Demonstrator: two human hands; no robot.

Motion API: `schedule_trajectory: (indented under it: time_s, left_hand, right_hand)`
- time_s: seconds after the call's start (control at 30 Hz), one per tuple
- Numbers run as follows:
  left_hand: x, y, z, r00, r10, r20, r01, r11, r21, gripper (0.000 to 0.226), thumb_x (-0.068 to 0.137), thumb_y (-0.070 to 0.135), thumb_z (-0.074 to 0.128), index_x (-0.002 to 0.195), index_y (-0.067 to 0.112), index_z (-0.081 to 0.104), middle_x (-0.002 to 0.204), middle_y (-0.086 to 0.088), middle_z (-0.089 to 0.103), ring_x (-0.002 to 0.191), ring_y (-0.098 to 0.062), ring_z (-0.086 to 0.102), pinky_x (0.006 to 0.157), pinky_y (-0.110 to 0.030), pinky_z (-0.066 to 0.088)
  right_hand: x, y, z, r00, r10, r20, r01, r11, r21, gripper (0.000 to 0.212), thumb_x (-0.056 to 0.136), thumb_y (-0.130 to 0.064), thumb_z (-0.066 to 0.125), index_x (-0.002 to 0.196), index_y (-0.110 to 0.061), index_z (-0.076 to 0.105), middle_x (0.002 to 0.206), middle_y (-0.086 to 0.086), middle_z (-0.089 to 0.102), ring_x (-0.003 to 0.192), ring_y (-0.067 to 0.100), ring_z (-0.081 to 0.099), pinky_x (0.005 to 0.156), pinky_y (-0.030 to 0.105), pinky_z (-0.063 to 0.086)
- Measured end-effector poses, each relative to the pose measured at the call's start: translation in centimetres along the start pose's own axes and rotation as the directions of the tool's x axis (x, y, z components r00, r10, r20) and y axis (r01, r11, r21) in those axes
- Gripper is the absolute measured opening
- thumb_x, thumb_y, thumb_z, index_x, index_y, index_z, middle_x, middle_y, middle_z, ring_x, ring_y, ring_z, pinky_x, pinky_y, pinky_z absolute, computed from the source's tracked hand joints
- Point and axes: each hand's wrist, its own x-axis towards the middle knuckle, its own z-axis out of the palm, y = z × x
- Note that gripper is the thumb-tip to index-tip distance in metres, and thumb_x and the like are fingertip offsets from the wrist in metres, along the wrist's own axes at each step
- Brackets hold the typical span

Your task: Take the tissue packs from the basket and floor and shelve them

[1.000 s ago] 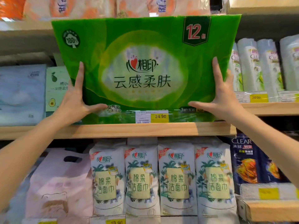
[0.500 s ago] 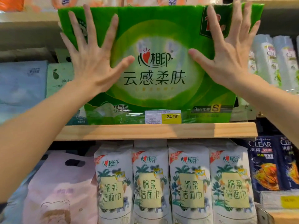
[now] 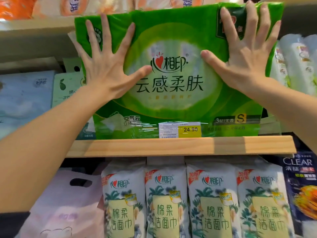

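Note:
A big green tissue pack point(image 3: 173, 103) with black Chinese print stands upright on the wooden shelf point(image 3: 180, 146), behind a yellow 24.90 price tag point(image 3: 180, 130). My left hand point(image 3: 106, 64) lies flat on the pack's left front, fingers spread. My right hand point(image 3: 243, 55) lies flat on its upper right front, fingers spread too. Neither hand grips the pack; both palms press against its face. The basket and floor are out of view.
Below the shelf stand several white face-towel packs point(image 3: 192, 203) in a row, a pink bag point(image 3: 68, 203) at left and dark shampoo packs point(image 3: 301, 186) at right. White bottles point(image 3: 298, 60) flank the green pack's right; pale blue and light green packs point(image 3: 25, 100) sit left. Orange packs point(image 3: 106, 4) fill the shelf above.
One second ago both hands held the pack by its lower sides. They then let go and now rest flat on its front; the pack sits further back on the shelf.

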Motion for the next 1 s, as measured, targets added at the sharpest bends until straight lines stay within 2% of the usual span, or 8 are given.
schedule_trajectory:
  time_s: [0.13, 0.2, 0.33, 0.5, 0.67, 0.8, 1.0]
  left_hand:
    - [0.4, 0.0, 2.5, 0.974, 0.000, 0.225, -0.010, 0.999, 0.042, 0.086, 0.065, 0.090, 0.007, 0.139, 0.051, -0.015, 0.157, -0.011, -0.016, 0.141, -0.044, -0.010, 0.105, -0.073, -0.002]
    - [-0.7, 0.5, 4.5, 0.963, -0.019, 0.267, 0.014, 1.000, 0.020, 0.084, 0.065, 0.089, 0.004, 0.137, 0.053, -0.017, 0.156, -0.010, -0.018, 0.141, -0.043, -0.013, 0.104, -0.074, -0.002]
    - [-0.8, 0.2, 5.9, 0.974, -0.036, 0.225, 0.037, 0.999, 0.001, 0.081, 0.067, 0.087, 0.005, 0.138, 0.053, -0.014, 0.157, -0.008, -0.017, 0.141, -0.041, -0.013, 0.104, -0.072, -0.006]
    - [-0.7, 0.3, 5.8, 0.970, -0.034, 0.239, 0.032, 0.999, 0.014, 0.082, 0.068, 0.086, 0.009, 0.140, 0.052, -0.009, 0.157, -0.007, -0.014, 0.142, -0.041, -0.013, 0.105, -0.072, -0.006]
    - [-0.5, 0.4, 4.4, 0.937, -0.051, 0.347, 0.045, 0.999, 0.024, 0.085, 0.068, 0.088, 0.014, 0.140, 0.051, -0.010, 0.157, -0.004, -0.017, 0.142, -0.038, -0.015, 0.107, -0.070, -0.003]
    - [-1.0, 0.4, 2.2, 0.897, -0.043, 0.440, 0.035, 0.999, 0.026, 0.087, 0.070, 0.085, 0.020, 0.144, 0.045, -0.004, 0.158, -0.003, -0.013, 0.145, -0.032, -0.008, 0.111, -0.063, 0.004]
    - [-3.1, -0.6, -2.5, 0.836, -0.030, 0.548, 0.053, 0.998, -0.026, 0.080, 0.080, 0.073, 0.030, 0.147, 0.037, 0.007, 0.158, -0.007, -0.008, 0.144, -0.034, 0.009, 0.113, -0.056, 0.014]
  right_hand:
    - [-0.1, 1.1, 2.4, 0.971, -0.041, 0.236, 0.037, 0.999, 0.018, 0.081, 0.072, -0.081, 0.016, 0.143, -0.044, 0.006, 0.157, 0.010, -0.003, 0.144, 0.034, -0.002, 0.112, 0.061, -0.003]
    - [-1.6, 1.3, 4.3, 0.954, -0.034, 0.298, 0.034, 0.999, 0.005, 0.084, 0.068, -0.083, 0.010, 0.143, -0.045, 0.003, 0.157, 0.008, -0.002, 0.144, 0.033, -0.002, 0.111, 0.062, -0.002]
    - [-2.3, 1.3, 5.6, 0.960, -0.023, 0.280, 0.026, 1.000, -0.007, 0.084, 0.068, -0.083, 0.007, 0.143, -0.045, 0.003, 0.157, 0.008, 0.002, 0.144, 0.032, -0.002, 0.111, 0.062, -0.002]
    - [-2.3, 1.4, 5.6, 0.958, -0.031, 0.285, 0.034, 0.999, -0.007, 0.082, 0.071, -0.082, 0.010, 0.143, -0.045, 0.004, 0.158, 0.007, 0.001, 0.144, 0.032, -0.003, 0.111, 0.062, -0.003]
    - [-2.1, 1.4, 4.9, 0.932, -0.041, 0.361, 0.046, 0.999, -0.007, 0.082, 0.071, -0.082, 0.011, 0.143, -0.044, 0.001, 0.158, 0.007, -0.003, 0.144, 0.032, -0.007, 0.110, 0.062, -0.004]
    - [-1.9, 1.1, 3.2, 0.879, -0.032, 0.475, 0.027, 0.999, 0.019, 0.081, 0.078, -0.077, 0.025, 0.146, -0.038, 0.002, 0.157, 0.010, -0.006, 0.144, 0.033, -0.008, 0.112, 0.059, 0.001]
    - [-3.6, 0.3, -0.9, 0.788, -0.054, 0.613, 0.013, 0.997, 0.071, 0.079, 0.085, -0.058, 0.044, 0.147, -0.021, 0.012, 0.156, 0.018, 0.006, 0.144, 0.033, 0.007, 0.116, 0.052, 0.009]
